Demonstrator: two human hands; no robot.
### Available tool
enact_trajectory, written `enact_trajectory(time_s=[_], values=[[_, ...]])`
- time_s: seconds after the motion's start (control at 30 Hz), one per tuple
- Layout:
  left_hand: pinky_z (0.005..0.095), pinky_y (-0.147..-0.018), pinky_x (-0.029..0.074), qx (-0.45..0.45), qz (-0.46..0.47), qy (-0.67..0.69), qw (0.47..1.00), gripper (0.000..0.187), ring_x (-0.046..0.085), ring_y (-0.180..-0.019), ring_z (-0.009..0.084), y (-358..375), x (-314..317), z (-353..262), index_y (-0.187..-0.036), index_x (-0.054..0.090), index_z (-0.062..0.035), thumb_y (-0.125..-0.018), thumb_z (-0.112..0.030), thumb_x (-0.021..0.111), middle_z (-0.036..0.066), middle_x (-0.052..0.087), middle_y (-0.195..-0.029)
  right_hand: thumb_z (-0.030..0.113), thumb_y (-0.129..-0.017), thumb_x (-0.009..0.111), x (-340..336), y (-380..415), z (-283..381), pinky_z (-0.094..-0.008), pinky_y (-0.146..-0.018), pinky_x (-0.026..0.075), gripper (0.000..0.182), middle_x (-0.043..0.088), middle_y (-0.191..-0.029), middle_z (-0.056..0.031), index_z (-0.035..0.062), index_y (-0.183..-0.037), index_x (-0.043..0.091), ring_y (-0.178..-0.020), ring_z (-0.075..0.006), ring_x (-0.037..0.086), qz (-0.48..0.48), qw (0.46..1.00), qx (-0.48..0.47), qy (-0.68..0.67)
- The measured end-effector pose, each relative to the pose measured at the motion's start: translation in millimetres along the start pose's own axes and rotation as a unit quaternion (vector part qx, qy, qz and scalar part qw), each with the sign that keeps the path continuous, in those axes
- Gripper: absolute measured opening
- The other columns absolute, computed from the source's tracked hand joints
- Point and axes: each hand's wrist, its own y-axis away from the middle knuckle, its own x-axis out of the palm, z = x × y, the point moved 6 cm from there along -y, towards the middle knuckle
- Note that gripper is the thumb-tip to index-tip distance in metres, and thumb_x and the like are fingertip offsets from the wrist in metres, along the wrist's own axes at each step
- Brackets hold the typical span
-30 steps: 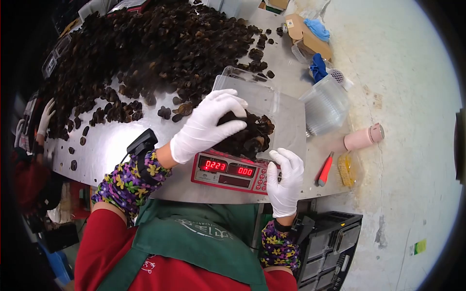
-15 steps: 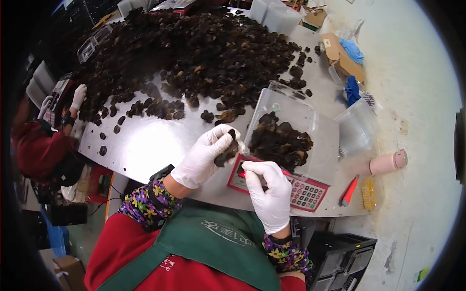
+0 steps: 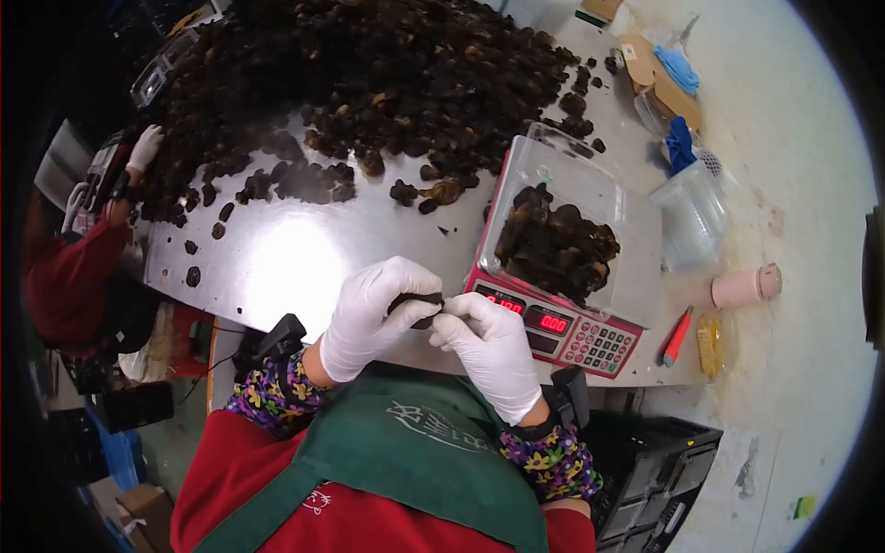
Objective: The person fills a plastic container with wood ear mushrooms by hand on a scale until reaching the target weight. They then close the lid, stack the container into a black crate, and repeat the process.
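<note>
My left hand [image 3: 376,313], in a white glove, is closed around a dark brown fungus piece [image 3: 417,300]. The fingertips of my right hand [image 3: 489,348], also gloved, are pinched at that piece's right end; whether they grip part of it is hard to see. Just beyond my right hand stands a red scale [image 3: 604,346] with lit red digits. On it lies a clear plastic tray [image 3: 629,226] holding a heap of dark brown pieces [image 3: 556,241].
A large dark pile [image 3: 369,83] covers the metal table's [image 3: 369,230] far part. At right are a pink bottle [image 3: 745,286], a red-handled tool [image 3: 678,337], a yellow brush [image 3: 709,345] and clear containers [image 3: 690,217]. A co-worker's gloved hand [image 3: 146,147] is at the far left.
Both my hands have come together, lower in view, and the right has moved left to the piece. More of the scale's display shows. The co-worker's hand has shifted up in view.
</note>
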Motion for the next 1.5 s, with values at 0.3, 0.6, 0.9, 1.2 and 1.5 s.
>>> enact_trajectory(time_s=[0.3, 0.6, 0.9, 1.2, 1.5], values=[[0.0343, -0.062, 0.051, 0.068, 0.025, -0.073, 0.995, 0.03, 0.066, -0.069, 0.0248, 22.1, 5.2, -11.5, -0.099, 0.062, -0.0064, -0.074, 0.0, 0.077, 0.008, 0.071, -0.086, 0.008, -0.1, 0.061, 6.6, 6.1, -26.7, -0.0228, -0.069, 0.048, 0.009, 0.064, -0.083, 0.0021, 0.0006, -0.097, 0.063, -0.077, -0.004, 0.058, 0.078, 0.993, 0.056, -0.072], [0.0378, -0.062, 0.05, 0.011, 0.032, -0.092, 0.995, 0.035, 0.063, -0.072, 0.0298, 25.3, 18.9, -8.8, -0.1, 0.063, -0.0087, -0.07, -0.003, 0.08, 0.006, 0.066, -0.084, 0.014, -0.084, 0.069, 5.6, 19.4, 5.9, -0.0337, -0.058, 0.052, 0.011, 0.056, -0.081, -0.0078, 0.0085, -0.087, 0.06, -0.069, -0.0227, 0.063, -0.118, 0.826, -0.284, 0.473], [0.0224, -0.065, 0.049, -0.405, -0.018, 0.478, 0.779, 0.019, 0.061, -0.076, 0.0098, 50.8, 31.3, 62.6, -0.11, 0.06, -0.0089, -0.102, -0.026, 0.063, 0.007, 0.068, -0.093, 0.008, -0.086, 0.069, -6.8, 21.2, 10.2, -0.0379, -0.058, 0.05, 0.006, 0.06, -0.076, -0.0087, 0.009, -0.085, 0.063, -0.066, -0.0283, 0.063, -0.129, 0.883, -0.249, 0.377], [0.0219, -0.062, 0.049, -0.396, -0.014, 0.434, 0.809, 0.013, 0.06, -0.072, 0.0091, 44.7, 27.7, 42.9, -0.109, 0.058, -0.0059, -0.1, -0.013, 0.064, 0.005, 0.066, -0.09, 0.008, -0.093, 0.069, 4.5, 12.7, 5.1, -0.0283, -0.064, 0.05, 0.009, 0.067, -0.082, -0.0077, 0.0004, -0.097, 0.068, -0.07, -0.0135, 0.064, -0.049, 0.949, -0.178, 0.256], [0.0242, -0.073, 0.052, -0.239, 0.028, 0.216, 0.946, 0.017, 0.062, -0.084, 0.0095, 39.6, 15.0, 21.0, -0.108, 0.061, -0.0003, -0.093, 0.0, 0.069, 0.003, 0.065, -0.095, 0.013, -0.094, 0.069, -0.6, 6.5, -30.2, -0.0283, -0.064, 0.047, 0.013, 0.062, -0.076, -0.0063, 0.0005, -0.093, 0.063, -0.069, -0.0113, 0.058, 0.006, 0.996, -0.013, 0.091]])
